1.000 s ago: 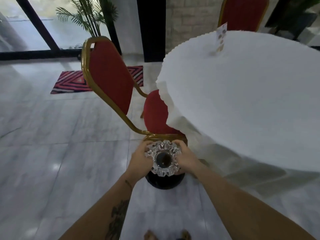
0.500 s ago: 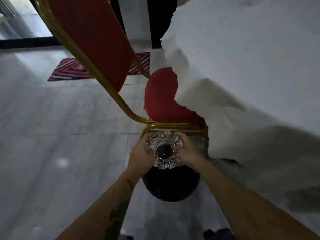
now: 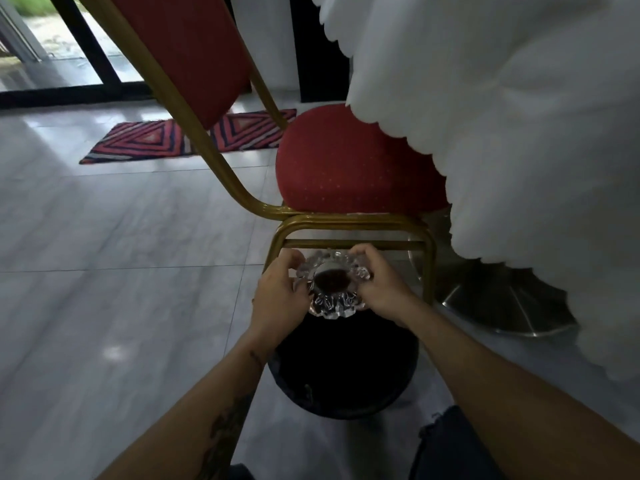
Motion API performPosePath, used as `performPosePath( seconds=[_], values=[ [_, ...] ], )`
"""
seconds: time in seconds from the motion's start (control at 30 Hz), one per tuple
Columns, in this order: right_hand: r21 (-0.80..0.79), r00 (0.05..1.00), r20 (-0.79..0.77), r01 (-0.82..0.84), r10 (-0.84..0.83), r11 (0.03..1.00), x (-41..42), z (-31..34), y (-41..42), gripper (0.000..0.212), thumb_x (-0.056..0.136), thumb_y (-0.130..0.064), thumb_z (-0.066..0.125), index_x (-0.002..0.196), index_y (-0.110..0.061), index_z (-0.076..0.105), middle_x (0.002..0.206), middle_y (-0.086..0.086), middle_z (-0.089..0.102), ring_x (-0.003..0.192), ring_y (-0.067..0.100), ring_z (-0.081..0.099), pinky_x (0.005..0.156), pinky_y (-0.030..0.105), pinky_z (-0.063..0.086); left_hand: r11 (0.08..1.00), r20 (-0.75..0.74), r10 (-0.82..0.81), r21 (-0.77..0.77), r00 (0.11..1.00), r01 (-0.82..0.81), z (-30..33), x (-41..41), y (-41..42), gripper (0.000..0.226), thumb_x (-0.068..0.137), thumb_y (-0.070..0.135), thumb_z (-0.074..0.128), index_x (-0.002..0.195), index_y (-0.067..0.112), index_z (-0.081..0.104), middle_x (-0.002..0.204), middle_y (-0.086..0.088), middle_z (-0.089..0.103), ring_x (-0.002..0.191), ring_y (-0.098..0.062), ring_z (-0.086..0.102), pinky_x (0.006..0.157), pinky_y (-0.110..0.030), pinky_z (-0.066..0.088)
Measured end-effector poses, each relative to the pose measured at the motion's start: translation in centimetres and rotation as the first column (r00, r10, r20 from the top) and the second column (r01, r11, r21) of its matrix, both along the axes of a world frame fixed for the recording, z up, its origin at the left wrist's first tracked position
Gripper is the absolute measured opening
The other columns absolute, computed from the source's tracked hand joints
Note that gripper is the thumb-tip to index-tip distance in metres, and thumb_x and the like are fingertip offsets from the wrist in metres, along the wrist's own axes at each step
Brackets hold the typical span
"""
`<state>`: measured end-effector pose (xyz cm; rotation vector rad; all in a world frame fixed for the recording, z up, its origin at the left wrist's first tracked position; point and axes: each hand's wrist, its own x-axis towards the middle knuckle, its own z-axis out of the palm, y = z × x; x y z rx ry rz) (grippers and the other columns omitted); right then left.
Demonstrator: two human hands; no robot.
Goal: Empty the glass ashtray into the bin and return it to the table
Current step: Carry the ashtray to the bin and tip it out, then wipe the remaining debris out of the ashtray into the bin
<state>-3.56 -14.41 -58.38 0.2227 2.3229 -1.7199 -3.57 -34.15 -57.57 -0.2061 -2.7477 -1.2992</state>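
Right, both hands are on the glass ashtray (image 3: 332, 289), one at each side of its scalloped rim. The left hand (image 3: 278, 299) has its fingers curled over the near-left edge, thumb tucked against the glass; the right hand (image 3: 379, 285) grips the opposite edge the same way, fingers wrapped over the top. Neither hand is spread, they're both closed snugly onto the rim.

The ashtray hangs in the air directly above the bin (image 3: 346, 372), a dark round one standing on the pale tiled floor (image 3: 121, 271). It looks tipped a little away from the person, far edge lower. Its centre well is dark; what's in there I can't make out.

Just beyond the hands is a red chair (image 3: 346, 168) with a gold frame, its lower crossbar right behind the fingertips. To the right, the white tablecloth (image 3: 502, 133) with its scalloped hem drapes down over the chair seat's edge, and a metal table base (image 3: 502, 306) shows beneath it. Further back on the floor lies a striped rug (image 3: 156, 140).

The left forearm carries a tattoo.
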Motion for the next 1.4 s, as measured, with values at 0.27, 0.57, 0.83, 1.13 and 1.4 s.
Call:
performPosePath(
  seconds=[0.27,0.57,0.83,1.13,1.4],
  values=[
    [0.371,0.875,-0.435,-0.038,0.210,0.928,2.7,-0.3,-0.7,0.064,0.073,0.019,0.044,0.107,-0.034,0.047,0.111,-0.010,0.046,0.100,0.017,0.053,0.081,0.048,0.054,0.966,-0.017,-0.211,-0.156,0.977,0.206,0.4,0.7,-0.3,0.054,0.077,0.002,0.067,0.128,0.018,0.058,0.120,0.001,0.053,0.100,-0.009,0.055,0.091,-0.030,0.055],
    [0.501,0.835,-0.474,-0.007,0.281,0.865,3.9,-0.3,0.3,0.048,0.078,0.002,0.061,0.116,-0.025,0.049,0.118,-0.003,0.050,0.104,0.018,0.056,0.085,0.041,0.055,0.856,-0.211,-0.468,-0.351,0.858,0.380,0.7,1.3,-1.1,0.053,0.081,0.029,0.048,0.129,0.011,0.063,0.125,-0.006,0.067,0.106,-0.025,0.066,0.088,-0.034,0.056],
    [0.661,0.764,-0.489,0.008,0.422,0.751,5.3,-0.9,0.6,0.064,0.075,0.002,0.069,0.131,-0.014,0.045,0.140,0.012,0.048,0.120,0.027,0.055,0.094,0.026,0.043,0.744,-0.270,-0.593,-0.545,0.759,0.387,-0.6,1.2,-2.3,0.055,0.088,0.012,0.054,0.142,0.011,0.052,0.143,-0.007,0.055,0.125,-0.025,0.056,0.097,-0.038,0.057],
    [0.686,0.722,-0.507,0.008,0.470,0.728,5.1,0.0,0.3,0.053,0.079,-0.005,0.067,0.124,-0.020,0.042,0.144,0.012,0.044,0.120,0.031,0.057,0.092,0.046,0.058,0.727,-0.300,-0.602,-0.588,0.740,0.353,0.2,1.3,-3.3,0.052,0.091,0.013,0.043,0.142,0.010,0.052,0.144,-0.010,0.055,0.124,-0.027,0.057,0.094,-0.039,0.059],
    [0.708,0.695,-0.506,-0.003,0.511,0.706,5.2,1.3,0.4,0.055,0.075,0.002,0.067,0.126,-0.010,0.051,0.146,0.020,0.048,0.122,0.034,0.059,0.100,0.042,0.052,0.744,-0.373,-0.604,-0.580,0.705,0.331,0.3,0.8,-4.0,0.056,0.085,0.005,0.064,0.141,0.008,0.054,0.143,-0.010,0.056,0.119,-0.026,0.059,0.097,-0.034,0.054]
  ],
)
